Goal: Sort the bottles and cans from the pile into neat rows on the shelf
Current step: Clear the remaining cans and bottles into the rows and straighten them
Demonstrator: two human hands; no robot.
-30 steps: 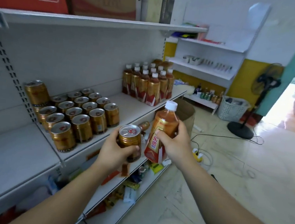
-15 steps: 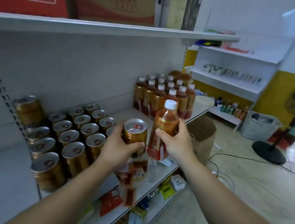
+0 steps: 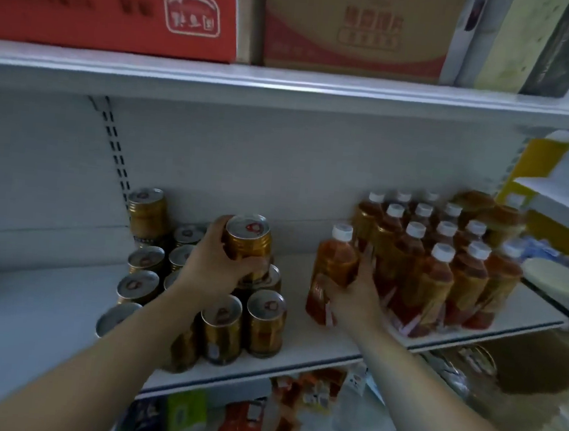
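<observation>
Left hand [image 3: 213, 264] grips can [image 3: 247, 238]; right hand [image 3: 355, 290] grips bottle [image 3: 331, 271]. Shelf [image 3: 299, 347] rows mostly built; both items unplaced.

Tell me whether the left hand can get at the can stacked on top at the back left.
Probably not yet: the left hand grips a can. The stacked can stands clear above the other cans, so the path looks free.
</observation>
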